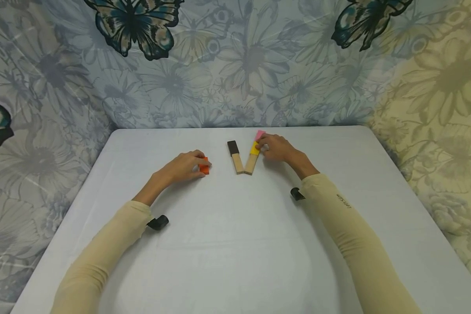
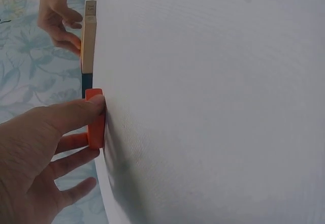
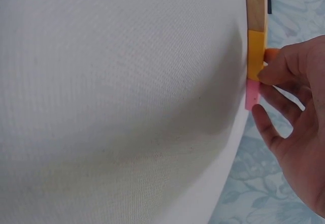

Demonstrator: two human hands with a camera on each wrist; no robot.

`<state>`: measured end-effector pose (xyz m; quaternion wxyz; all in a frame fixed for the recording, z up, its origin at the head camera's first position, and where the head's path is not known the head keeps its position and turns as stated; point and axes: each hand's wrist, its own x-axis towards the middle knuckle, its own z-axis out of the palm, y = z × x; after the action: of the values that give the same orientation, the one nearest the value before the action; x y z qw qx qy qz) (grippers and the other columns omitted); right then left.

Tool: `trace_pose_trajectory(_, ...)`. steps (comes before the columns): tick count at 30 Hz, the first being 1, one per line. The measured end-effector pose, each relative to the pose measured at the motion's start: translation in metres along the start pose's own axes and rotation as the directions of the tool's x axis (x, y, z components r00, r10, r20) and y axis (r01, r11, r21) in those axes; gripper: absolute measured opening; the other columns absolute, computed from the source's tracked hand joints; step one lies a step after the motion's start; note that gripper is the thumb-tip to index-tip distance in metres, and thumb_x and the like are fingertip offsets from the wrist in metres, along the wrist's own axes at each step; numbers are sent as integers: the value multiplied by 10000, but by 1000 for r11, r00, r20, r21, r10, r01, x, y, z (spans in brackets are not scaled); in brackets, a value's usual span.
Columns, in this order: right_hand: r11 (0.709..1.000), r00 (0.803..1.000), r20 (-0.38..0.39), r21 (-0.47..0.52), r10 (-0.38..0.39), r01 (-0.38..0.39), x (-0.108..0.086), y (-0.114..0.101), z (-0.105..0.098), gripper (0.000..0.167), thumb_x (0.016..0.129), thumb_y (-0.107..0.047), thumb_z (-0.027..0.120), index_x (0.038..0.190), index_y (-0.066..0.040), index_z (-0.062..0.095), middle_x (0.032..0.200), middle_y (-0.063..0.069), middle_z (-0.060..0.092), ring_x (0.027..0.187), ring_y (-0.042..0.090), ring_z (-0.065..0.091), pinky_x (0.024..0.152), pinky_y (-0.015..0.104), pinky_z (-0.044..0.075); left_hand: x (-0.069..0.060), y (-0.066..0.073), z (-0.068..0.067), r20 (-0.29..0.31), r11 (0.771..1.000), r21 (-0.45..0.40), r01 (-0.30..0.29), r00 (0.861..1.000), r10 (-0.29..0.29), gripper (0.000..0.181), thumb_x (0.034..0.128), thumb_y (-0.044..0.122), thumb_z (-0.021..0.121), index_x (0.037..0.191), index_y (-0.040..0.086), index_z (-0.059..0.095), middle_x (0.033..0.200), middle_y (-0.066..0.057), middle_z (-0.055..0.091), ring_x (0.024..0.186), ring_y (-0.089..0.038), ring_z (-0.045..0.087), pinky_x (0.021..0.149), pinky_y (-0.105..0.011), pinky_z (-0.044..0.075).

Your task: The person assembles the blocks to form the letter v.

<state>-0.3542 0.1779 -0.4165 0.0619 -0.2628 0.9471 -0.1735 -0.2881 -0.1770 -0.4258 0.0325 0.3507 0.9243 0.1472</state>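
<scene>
Between the thumb and fingers of my left hand (image 1: 183, 166) is a small orange block (image 2: 95, 127), held at the white tabletop left of the other blocks. My right hand (image 1: 276, 147) pinches a yellow block (image 3: 256, 54) at its side, with one fingertip close to a pink block (image 3: 252, 95) at the yellow one's far end. A plain wooden block (image 1: 251, 164) continues the yellow one toward me. Its near end meets another wooden block (image 1: 238, 164), topped by a dark block (image 1: 233, 148); together they form a V. My right fingers partly cover the yellow and pink blocks.
The white table (image 1: 235, 244) has a far edge just beyond the blocks. Flower-patterned cloth (image 1: 255, 78) with butterflies hangs behind and at the sides. Black wrist attachments (image 1: 158, 223) stick out from both light sleeves.
</scene>
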Motion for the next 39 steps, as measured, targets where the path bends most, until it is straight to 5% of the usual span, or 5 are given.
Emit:
trace_pose_trajectory(16, 1000, 1000, 12, -8, 24, -23, 1, 1, 0, 378, 911, -24, 564, 1239, 12, 748, 1435, 182, 639, 1352, 407, 579, 1165, 597, 444, 4, 7, -6, -2, 1000, 21, 14, 1000, -14, 386, 961, 267, 777, 1318, 125, 738, 1299, -168, 671, 1119, -327, 697, 1004, -497, 573)
trace_pose_trajectory(30, 1000, 1000, 2, -2, 6, -6, 3, 3, 3, 356, 921, -27, 577, 1229, 16, 750, 1415, 186, 643, 1329, 401, 594, 1145, 586, 466, 22, 14, -22, -6, 998, -27, 62, 998, -62, 422, 988, 266, 733, 1380, 114, 696, 1342, -170, 656, 1211, -355, 651, 1074, -616, 495)
trace_pose_trajectory(39, 1000, 1000, 0, -6, -1, 1, 3, 1, 2, 365, 914, -25, 574, 1231, 24, 749, 1406, 195, 649, 1308, 406, 608, 1122, 582, 486, 47, 9, -32, 16, 993, -90, 81, 997, -80, 460, 1002, 302, 717, 1418, 112, 665, 1370, -161, 645, 1254, -365, 613, 1088, -555, 503)
